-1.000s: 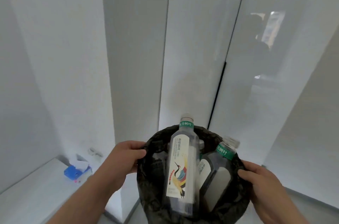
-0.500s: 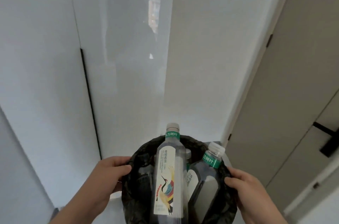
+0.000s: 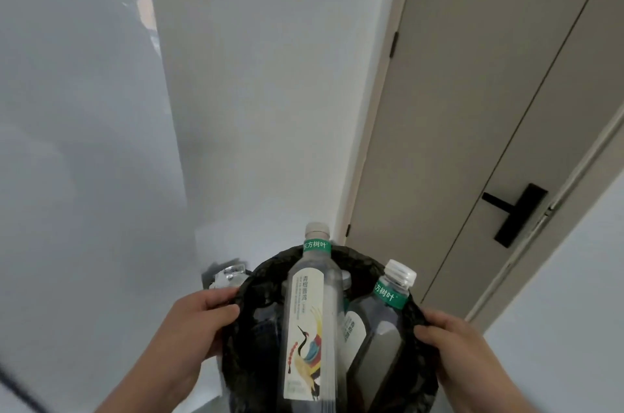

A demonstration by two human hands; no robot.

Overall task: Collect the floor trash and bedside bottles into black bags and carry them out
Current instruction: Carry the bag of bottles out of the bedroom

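A pale grey wall (image 3: 256, 101) fills the left and centre of the view. A beige door (image 3: 466, 115) with a black handle (image 3: 516, 214) stands at far right and appears closed.

The bag (image 3: 241, 365) is held near, low in the centre, with its mouth open. The left hand (image 3: 197, 328) grips the left rim, fingers curled over the edge. The right hand (image 3: 452, 345) grips the right rim in the same way.

Two bottles stand inside. A tall bottle (image 3: 310, 311) with a bird label sits at centre, its cap above the rim. A tilted bottle (image 3: 385, 321) leans right against the rim.

Judged status: bottle collection looks done or nearly done. The bag is untied and not yet carried out. No floor trash can be seen in the bag. A blurred clear item (image 3: 229, 272) lies beyond the left hand; its type cannot be determined.

Remaining steps: close the bag, open the door, exit.
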